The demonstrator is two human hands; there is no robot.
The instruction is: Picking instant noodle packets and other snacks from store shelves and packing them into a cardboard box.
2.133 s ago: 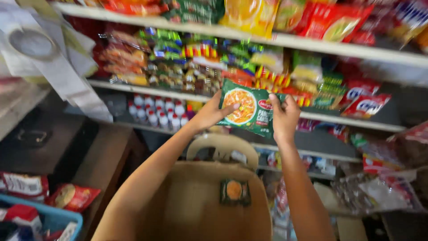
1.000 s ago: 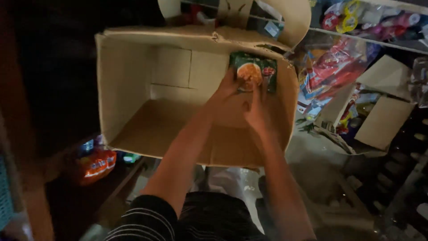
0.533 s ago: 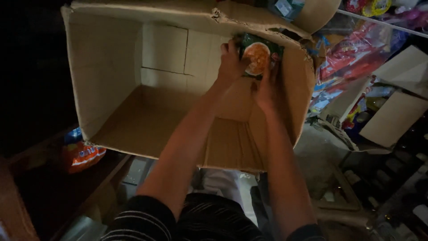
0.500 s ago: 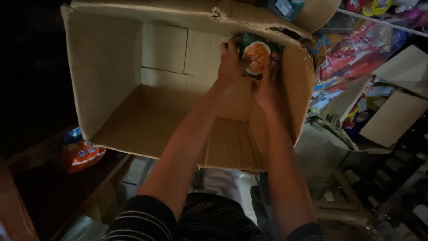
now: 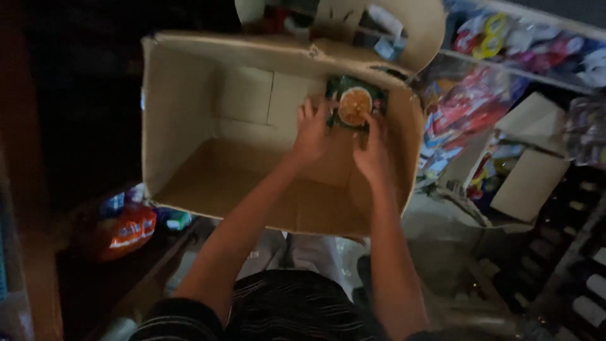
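noodle packet (image 5: 354, 105) stands in box (image 5: 183, 113) corner, both hands (image 5: 311, 132) (image 5: 372, 155) open, fingertips touching it.

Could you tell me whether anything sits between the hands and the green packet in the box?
Nothing visible does. The left hand and right hand both reach the green packet, which stands against the far wall of the cardboard box.

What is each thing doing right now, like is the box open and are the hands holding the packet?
Cardboard box: open, mostly empty.
Green noodle packet: upright against the box's far wall.
Left hand: fingers spread, touching the packet's edge.
Right hand: fingertips at the packet's lower edge.
Orange snack bag: lying outside the box.
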